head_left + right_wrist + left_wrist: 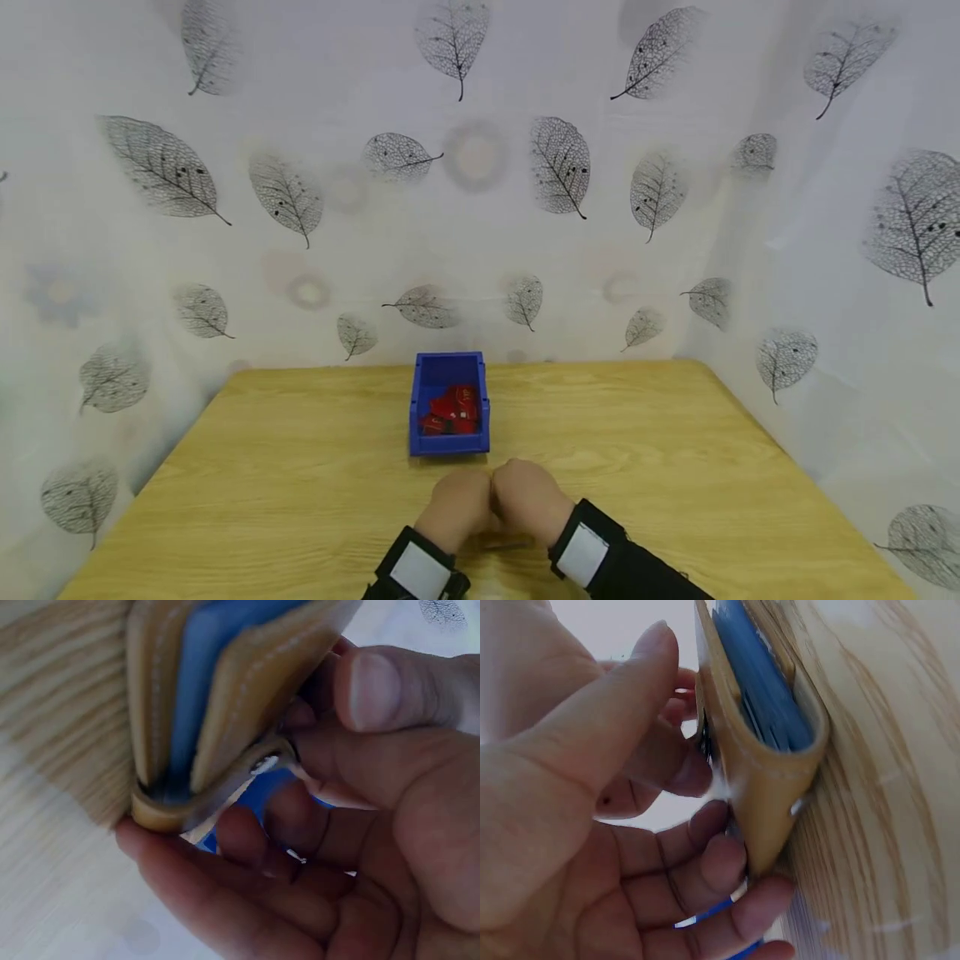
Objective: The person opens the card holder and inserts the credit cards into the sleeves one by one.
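A tan leather card holder (769, 799) with pale stitching and blue plastic sleeves (761, 675) inside stands on edge close against the table. My left hand (457, 504) holds it, with fingertips at its lower edge in the left wrist view. My right hand (531, 500) grips its other side. In the right wrist view, the thumb and index finger are at a strap with a metal snap (264, 765), and other fingers lie under the folded end. From the head view the hands meet side by side and hide most of the card holder.
A blue plastic bin (450, 445) stands on the wooden table (300, 467) just beyond the hands, with several red items (453, 407) in it. A white leaf-patterned curtain (480, 233) hangs behind the table and along its sides.
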Tool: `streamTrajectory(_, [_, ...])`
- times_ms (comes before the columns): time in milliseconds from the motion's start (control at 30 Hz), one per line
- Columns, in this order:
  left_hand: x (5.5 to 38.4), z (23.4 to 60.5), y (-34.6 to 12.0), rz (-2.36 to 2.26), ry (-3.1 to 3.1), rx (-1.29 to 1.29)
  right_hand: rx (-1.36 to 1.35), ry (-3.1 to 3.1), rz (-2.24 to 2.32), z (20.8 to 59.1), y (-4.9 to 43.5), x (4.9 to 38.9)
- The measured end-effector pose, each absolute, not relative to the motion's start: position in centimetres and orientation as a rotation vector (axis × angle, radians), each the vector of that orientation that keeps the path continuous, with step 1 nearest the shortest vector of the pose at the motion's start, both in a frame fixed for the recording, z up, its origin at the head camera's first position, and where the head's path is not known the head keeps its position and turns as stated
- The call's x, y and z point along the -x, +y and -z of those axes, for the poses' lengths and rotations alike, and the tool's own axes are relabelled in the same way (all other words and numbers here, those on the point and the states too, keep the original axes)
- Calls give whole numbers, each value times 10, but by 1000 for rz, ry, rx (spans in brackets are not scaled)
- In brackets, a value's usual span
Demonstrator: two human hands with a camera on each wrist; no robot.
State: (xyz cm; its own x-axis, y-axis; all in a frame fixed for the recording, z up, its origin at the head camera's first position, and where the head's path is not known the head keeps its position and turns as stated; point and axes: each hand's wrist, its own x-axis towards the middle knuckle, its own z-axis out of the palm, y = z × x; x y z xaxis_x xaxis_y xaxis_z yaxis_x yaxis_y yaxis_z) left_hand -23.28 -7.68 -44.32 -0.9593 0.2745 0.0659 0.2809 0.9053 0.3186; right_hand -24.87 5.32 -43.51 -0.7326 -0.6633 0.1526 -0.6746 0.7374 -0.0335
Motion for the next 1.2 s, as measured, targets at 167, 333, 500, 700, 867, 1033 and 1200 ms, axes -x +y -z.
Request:
streamTrajectory(167, [237,446,-65,416,-3041,328,-995,-2814,-169,434,57,253])
streamTrajectory(333, [244,445,-52,375,-3148,95,-889,-2899,-509,433,68,262])
streamTrajectory(500, [244,443,-45,327,-3179,-15,-883,-2915,-960,434,86,268])
streamTrajectory(700, [242,443,-40,286,-3162,-62,-894,-2909,-1217,434,100,269])
streamTrajectory(867, [245,444,-36,305,-3193,-46,-871,-2908,-1288,435,105,270])
streamTrajectory(1033, [245,433,-51,620,-3220,97,-814,-2912,-1311,439,113,274])
streamTrajectory(1200, [234,416,-92,1175,-3203,179,-692,-2951,-1302,440,121,274])
